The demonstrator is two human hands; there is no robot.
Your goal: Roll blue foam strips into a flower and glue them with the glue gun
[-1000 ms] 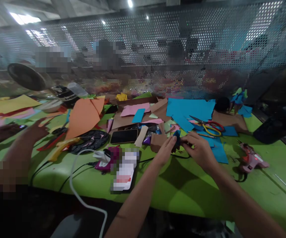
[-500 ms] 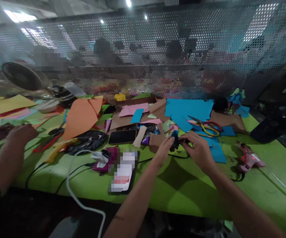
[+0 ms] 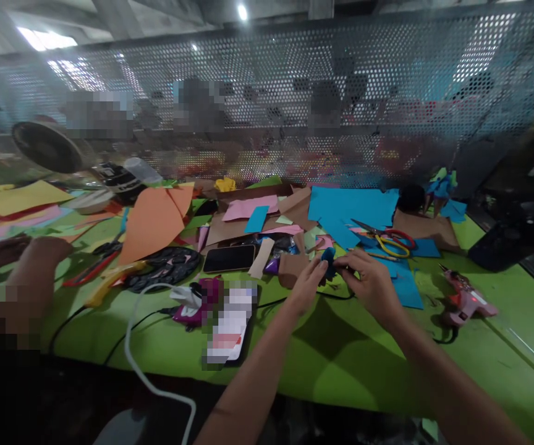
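Note:
Both of my hands meet over the green table (image 3: 341, 352) on a small blue paper piece (image 3: 329, 262). My left hand (image 3: 306, 285) pinches it from the left. My right hand (image 3: 372, 284) pinches it from the right, fingers curled. A brown paper scrap (image 3: 292, 267) lies just left of my left hand. Scissors with red and yellow handles (image 3: 390, 240) rest on blue paper sheets (image 3: 348, 213) behind my right hand.
A pink glue gun (image 3: 464, 300) lies at the right. Two phones (image 3: 230, 258) (image 3: 230, 321), a white cable (image 3: 137, 346) and coloured paper cover the middle. Another person's arm (image 3: 26, 278) rests at the left. A perforated metal screen (image 3: 295, 93) closes the back.
My hands stay together on the blue piece, shifting only slightly. The other person's hand at the left has drawn back and lowered toward the table.

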